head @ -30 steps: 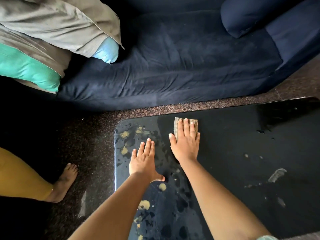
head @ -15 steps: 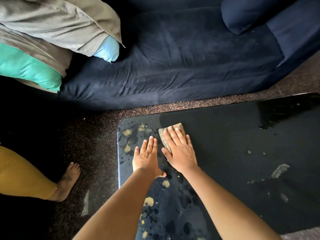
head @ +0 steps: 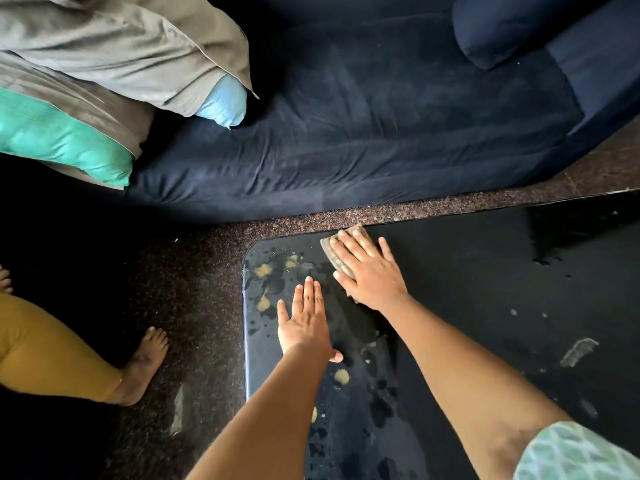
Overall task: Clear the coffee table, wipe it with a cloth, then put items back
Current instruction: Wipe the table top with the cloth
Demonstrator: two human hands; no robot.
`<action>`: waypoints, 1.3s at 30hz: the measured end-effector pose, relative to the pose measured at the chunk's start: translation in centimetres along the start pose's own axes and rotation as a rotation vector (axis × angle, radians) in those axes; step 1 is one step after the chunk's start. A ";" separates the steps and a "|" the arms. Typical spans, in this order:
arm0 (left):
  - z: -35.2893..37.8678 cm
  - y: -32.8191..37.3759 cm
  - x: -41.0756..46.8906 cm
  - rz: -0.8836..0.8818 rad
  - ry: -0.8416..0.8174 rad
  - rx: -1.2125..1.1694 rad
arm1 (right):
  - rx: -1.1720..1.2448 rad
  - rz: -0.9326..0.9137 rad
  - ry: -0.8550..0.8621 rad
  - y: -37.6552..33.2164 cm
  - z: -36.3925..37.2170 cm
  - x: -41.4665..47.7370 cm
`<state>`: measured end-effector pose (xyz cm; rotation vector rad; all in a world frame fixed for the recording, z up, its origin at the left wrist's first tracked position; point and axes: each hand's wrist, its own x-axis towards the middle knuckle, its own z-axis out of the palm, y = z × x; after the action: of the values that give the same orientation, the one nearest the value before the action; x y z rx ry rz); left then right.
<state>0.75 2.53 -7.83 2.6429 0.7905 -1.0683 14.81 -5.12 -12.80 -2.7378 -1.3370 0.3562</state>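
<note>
Pressing flat, the right hand pins a folded tan cloth at the glossy black coffee table's far edge; yellowish smears lie leftward, nearer the left hand, whose straight fingers rest on the tabletop.

No text, label, brand, number or sign can be read on anything here: the desk, the cloth, the sofa and the pillows all show plain surfaces.
</note>
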 end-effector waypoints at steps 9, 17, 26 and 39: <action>-0.4 0.2 -0.1 -0.005 0.047 0.001 | 0.089 0.025 0.015 -3.0 0.0 2.0; -0.1 -0.4 0.2 0.038 0.067 -0.044 | 0.092 0.279 0.048 -1.0 0.6 -2.0; 0.1 -1.2 -0.1 0.092 0.095 -0.041 | 0.035 0.245 0.084 0.4 1.8 -7.1; 0.0 -3.0 -0.7 0.227 0.145 -0.034 | 0.061 0.237 0.062 0.3 2.5 -11.2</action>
<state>-1.27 4.81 -7.29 2.7238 0.5111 -0.8059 7.80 -14.14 -13.31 -2.8356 -0.9732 0.3180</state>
